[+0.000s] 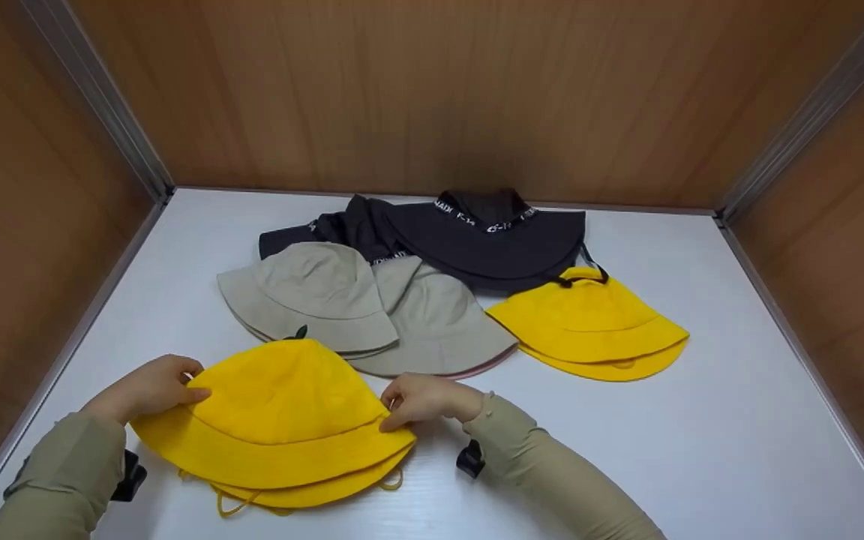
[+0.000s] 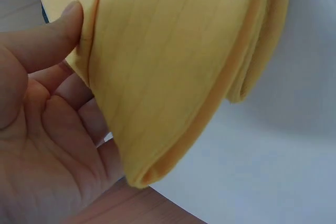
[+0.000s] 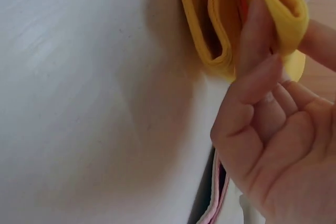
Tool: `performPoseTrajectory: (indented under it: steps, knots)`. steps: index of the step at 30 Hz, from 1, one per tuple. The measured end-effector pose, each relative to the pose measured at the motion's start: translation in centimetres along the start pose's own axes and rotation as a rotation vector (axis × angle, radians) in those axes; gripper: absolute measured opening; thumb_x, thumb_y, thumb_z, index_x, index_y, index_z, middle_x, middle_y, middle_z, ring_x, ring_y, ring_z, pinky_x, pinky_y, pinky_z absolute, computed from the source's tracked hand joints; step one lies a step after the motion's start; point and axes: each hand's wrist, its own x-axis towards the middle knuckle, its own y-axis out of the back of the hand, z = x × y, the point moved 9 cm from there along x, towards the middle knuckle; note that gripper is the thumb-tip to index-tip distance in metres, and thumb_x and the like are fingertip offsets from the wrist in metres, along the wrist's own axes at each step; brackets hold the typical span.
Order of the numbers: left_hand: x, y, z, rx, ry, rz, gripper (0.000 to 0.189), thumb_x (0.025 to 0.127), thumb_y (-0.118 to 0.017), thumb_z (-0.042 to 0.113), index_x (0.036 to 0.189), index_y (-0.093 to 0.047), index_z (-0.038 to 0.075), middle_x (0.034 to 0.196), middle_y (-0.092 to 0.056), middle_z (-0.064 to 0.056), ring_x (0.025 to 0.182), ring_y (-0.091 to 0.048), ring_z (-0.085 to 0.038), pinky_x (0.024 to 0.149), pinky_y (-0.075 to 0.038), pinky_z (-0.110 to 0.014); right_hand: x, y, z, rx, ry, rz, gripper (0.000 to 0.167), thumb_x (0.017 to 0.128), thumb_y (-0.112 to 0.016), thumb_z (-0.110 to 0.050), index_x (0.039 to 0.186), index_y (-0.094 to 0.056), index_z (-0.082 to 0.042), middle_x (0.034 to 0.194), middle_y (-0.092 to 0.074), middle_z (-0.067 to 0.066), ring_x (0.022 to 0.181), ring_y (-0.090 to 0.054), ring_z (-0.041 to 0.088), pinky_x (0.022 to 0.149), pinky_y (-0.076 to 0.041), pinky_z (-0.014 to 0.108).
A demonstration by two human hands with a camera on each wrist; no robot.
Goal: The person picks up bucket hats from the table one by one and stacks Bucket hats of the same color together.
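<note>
A yellow bucket hat [image 1: 282,405], folded flat, is held near the front left of the table, with a small green leaf-like tab at its crown. My left hand [image 1: 151,386] pinches its left side, thumb on top of the cloth [image 2: 157,51]. On the opposite side, my right hand [image 1: 424,401] grips the brim corner between thumb and fingers; the right wrist view shows the folded edge [image 3: 286,14] there. Beneath lies another folded yellow layer [image 3: 210,35]; whether it is a second hat I cannot tell. Thin yellow cords [image 1: 233,506] hang out below.
Two beige bucket hats [image 1: 312,292] overlap just behind. Black hats with white lettering [image 1: 484,247] lie near the back wooden wall [image 1: 432,97]. Another yellow hat [image 1: 597,322], with a black cord over its top, is to the right. Wooden panels enclose the white table [image 1: 702,450].
</note>
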Motion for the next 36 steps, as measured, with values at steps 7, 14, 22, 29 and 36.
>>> performPoseTrajectory:
  steps: [7, 14, 22, 29, 36]
  knots:
    - [0.1, -0.9, -1.3, -0.022, 0.065, 0.017, 0.040, 0.090, -0.064, 0.029, 0.105, -0.057, -0.007, 0.095, -0.057, -0.017, 0.081, -0.051, -0.023, 0.074, -0.048, -0.037, 0.2, -0.7, 0.2, -0.119, -0.037, -0.019, 0.032, 0.084, -0.071, -0.024, 0.061, -0.050, -0.015, 0.052, -0.038, -0.006, 0.049, -0.036, 0.008, 0.050, -0.029, 0.020]
    - [0.5, -1.6, -1.5, -0.001, 0.066, 0.004, 0.050, 0.092, -0.060, 0.033, 0.114, -0.054, -0.011, 0.107, -0.057, -0.026, 0.086, -0.052, -0.027, 0.084, -0.048, -0.048, 0.1, -0.3, 0.1, -0.268, -0.095, 0.075, 0.032, 0.081, -0.074, -0.030, 0.061, -0.054, -0.014, 0.054, -0.045, -0.006, 0.049, -0.040, 0.008, 0.048, -0.032, 0.019]
    - [0.5, -2.0, -1.0, 0.037, 0.053, 0.006, 0.057, 0.095, -0.055, 0.032, 0.125, -0.044, -0.016, 0.121, -0.049, -0.036, 0.100, -0.051, -0.041, 0.094, -0.041, -0.059, 0.2, 0.0, 0.4, -0.321, -0.090, 0.124, 0.032, 0.080, -0.075, -0.034, 0.063, -0.057, -0.013, 0.056, -0.045, -0.007, 0.052, -0.040, 0.007, 0.050, -0.032, 0.019]
    - [0.2, -1.7, -0.4, 0.080, 0.024, 0.040, 0.058, 0.097, -0.051, 0.031, 0.127, -0.042, -0.018, 0.124, -0.047, -0.039, 0.110, -0.048, -0.050, 0.096, -0.038, -0.061, 0.2, 0.2, 0.4, -0.282, -0.037, 0.109, 0.029, 0.081, -0.073, -0.034, 0.066, -0.058, -0.014, 0.058, -0.046, -0.009, 0.053, -0.039, 0.006, 0.052, -0.032, 0.018]
    - [-0.5, -1.1, 0.9, 0.044, 0.053, 0.092, 0.055, 0.097, -0.049, 0.036, 0.126, -0.045, -0.012, 0.124, -0.049, -0.036, 0.104, -0.052, -0.045, 0.092, -0.042, -0.060, -1.5, 2.0, 1.2, -0.050, -0.035, 0.084, 0.018, 0.088, -0.067, -0.028, 0.083, -0.066, -0.011, 0.067, -0.062, 0.002, 0.059, -0.054, 0.013, 0.056, -0.044, 0.025]
